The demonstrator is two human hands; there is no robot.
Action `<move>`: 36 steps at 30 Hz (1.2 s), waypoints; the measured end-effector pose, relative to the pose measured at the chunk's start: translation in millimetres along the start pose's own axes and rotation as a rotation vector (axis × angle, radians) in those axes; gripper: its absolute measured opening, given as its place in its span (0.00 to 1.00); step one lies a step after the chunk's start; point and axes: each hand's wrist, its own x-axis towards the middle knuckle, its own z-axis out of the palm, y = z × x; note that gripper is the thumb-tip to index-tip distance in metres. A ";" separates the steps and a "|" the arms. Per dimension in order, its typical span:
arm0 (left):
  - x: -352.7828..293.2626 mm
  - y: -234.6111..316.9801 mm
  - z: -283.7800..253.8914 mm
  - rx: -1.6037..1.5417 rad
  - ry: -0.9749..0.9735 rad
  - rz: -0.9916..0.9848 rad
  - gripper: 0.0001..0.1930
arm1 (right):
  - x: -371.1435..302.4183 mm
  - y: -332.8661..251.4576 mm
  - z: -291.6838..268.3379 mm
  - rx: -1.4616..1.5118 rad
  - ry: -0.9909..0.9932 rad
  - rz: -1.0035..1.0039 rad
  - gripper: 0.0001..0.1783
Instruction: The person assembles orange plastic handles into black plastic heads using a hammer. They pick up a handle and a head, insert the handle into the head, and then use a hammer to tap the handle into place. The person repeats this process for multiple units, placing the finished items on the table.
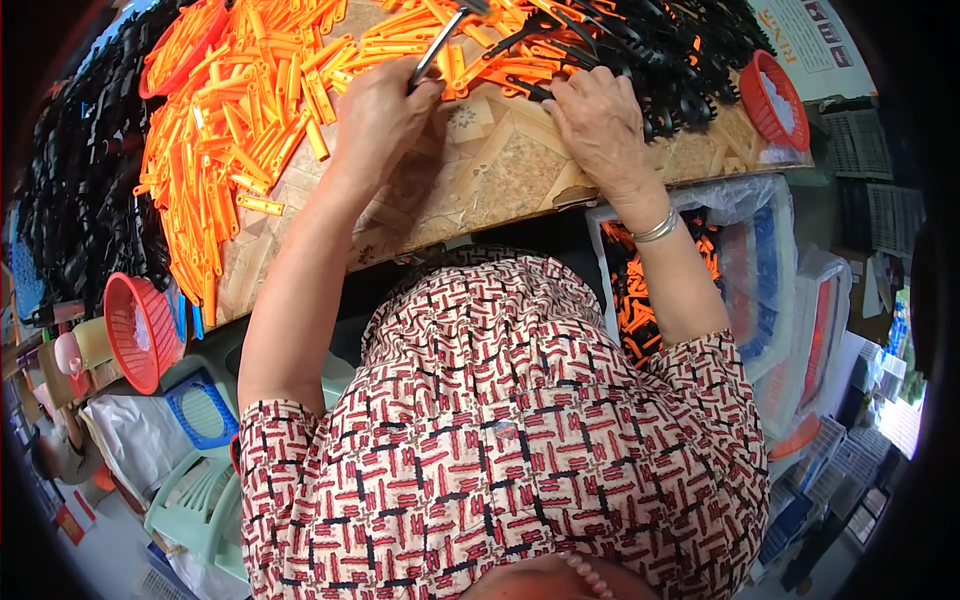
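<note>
- Grip: your left hand (385, 115) is curled closed round a slim tool (437, 48) with a metallic shaft; the far end is too unclear to identify.
- Your right hand (602, 122) has thumb and fingers drawn narrow at one end of a black part (528, 88); whether the pinch is firm, you cannot tell from this view.
- Governing relation: the black part lies between your hands, off the left side of your right fingertips, so the right hand is the nearer. Its long axis runs mostly crosswise, the free end toward your left and slightly away from you. The tool's shaft slants away and rightward, crossing that line rather than matching it.
- Beyond the left hand, a heap of orange pieces (225, 125) covers that side of the surface (510, 160).
- Beyond the right hand, a pile of black parts (685, 65) is noted, with a red basket (757, 103) to its right.
- Below the surface edge, mixed orange and black pieces (635, 300) sit beside your right forearm.
</note>
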 end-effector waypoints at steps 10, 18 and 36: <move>21.9 -4.9 22.5 0.216 0.049 0.165 0.17 | -42.1 -26.8 -48.9 0.400 -0.177 0.268 0.14; -16.1 -11.4 -19.9 -0.533 -0.099 -0.382 0.11 | -51.6 -33.4 -45.7 0.802 -0.270 0.459 0.11; 41.3 -21.4 20.2 0.371 0.177 0.391 0.18 | -63.0 -50.1 -54.8 0.706 -0.128 0.302 0.11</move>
